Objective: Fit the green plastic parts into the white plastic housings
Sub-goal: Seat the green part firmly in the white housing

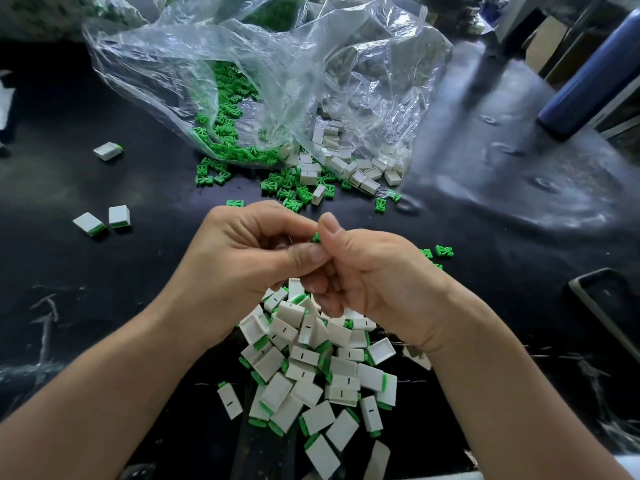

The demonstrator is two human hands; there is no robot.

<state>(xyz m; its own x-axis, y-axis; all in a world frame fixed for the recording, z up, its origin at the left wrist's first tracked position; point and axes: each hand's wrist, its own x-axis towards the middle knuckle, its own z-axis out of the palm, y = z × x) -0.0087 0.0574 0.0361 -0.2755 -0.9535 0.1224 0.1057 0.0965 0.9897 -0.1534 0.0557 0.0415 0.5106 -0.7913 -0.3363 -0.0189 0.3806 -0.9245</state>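
**Well Under Way, With Plenty of Stock Left**

Both hands are working at the centre of the view, above the black surface (pixel 104 289). The right hand (pixel 367 271) has its fingers curled, and its thumb pinches a green part (pixel 316 237), of which only a sliver shows at the fingertips. The left hand (pixel 249 251) is curled tightly against it. What it grips is hidden, so I cannot tell whether it holds a housing, though the pose suggests one piece is being pressed home.

Directly below the hands, at 6 o'clock, lies a pile of finished units (pixel 311 368), white shells with a green edge showing at one end. There are several dozen by the look of it. Three more finished units have strayed to 9 and 10 o'clock (pixel 119 216).

A good deal is left to do. At 12 o'clock a clear plastic bag (pixel 277 64) spills loose green parts (pixel 221 133) on its left side and empty white housings (pixel 346 161) on its right, and some of each are mixed together on the surface near the bag's mouth. A few green parts (pixel 444 251) lie at 3 o'clock, just beside the right hand.

I judge that a solid batch is complete. How much stock remains in the bag cannot be told, since it is crumpled.
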